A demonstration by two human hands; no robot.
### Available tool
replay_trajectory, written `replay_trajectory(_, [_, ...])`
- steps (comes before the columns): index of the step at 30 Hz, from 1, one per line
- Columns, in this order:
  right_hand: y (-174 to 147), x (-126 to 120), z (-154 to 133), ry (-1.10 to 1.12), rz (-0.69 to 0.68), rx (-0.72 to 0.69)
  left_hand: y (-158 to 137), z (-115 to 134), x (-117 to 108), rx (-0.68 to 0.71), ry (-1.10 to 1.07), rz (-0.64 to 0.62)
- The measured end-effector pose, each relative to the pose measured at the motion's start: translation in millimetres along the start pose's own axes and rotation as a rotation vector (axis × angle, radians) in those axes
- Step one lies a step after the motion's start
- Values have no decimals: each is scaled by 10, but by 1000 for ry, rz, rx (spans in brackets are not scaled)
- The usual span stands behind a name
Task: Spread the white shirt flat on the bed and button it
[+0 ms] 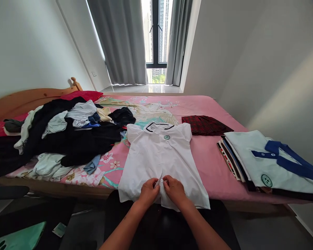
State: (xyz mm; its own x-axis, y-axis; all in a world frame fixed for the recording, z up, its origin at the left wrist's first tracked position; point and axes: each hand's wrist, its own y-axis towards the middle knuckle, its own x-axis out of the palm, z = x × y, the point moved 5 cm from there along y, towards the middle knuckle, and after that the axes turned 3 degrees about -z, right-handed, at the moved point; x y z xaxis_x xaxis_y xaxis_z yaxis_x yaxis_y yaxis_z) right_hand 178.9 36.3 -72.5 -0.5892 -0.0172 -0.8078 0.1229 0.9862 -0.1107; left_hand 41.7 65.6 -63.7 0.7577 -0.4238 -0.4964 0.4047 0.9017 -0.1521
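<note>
A white short-sleeved shirt [143,159] lies spread face up, its collar with a dark stripe pointing away from me and a round green badge [167,137] on the chest. Its lower hem hangs over the bed's front edge toward my lap. My left hand [149,191] pinches one edge of the front opening near the hem. Close beside it, my right hand [174,189] pinches the other edge, with a small white button [161,180] showing at the fingertips. The two edges stand slightly apart just above my hands.
Left on the bed [198,104] is a loose heap of dark and light clothes [88,142]. At the right lie a red plaid skirt-like garment [207,125] and a folded stack topped by a white, blue-collared shirt [250,156]. A green phone-like object [21,238] is low at left.
</note>
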Motion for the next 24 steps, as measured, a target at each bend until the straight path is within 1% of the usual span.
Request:
replay_trajectory(2, [37, -2, -10, -17, -5, 22, 1, -13, 15, 18, 21, -5])
replay_trajectory(5, [96, -8, -12, -30, -21, 43, 25, -32, 14, 2, 12, -15])
replay_trajectory(9, [160, -20, -4, -26, -40, 30, 64, -68, 20, -32, 3, -5])
replay_trajectory(16, [199, -41, -4, 74, -61, -16, 108, -43, -25, -45, -48, 81])
replay_trajectory(21, [166, -49, 49, 155, -70, -39, 131, 15, 0, -38, -35, 75])
replay_trajectory(24, [151, -47, 83, 187, -78, -58, 145, 44, 10, -15, -5, 33])
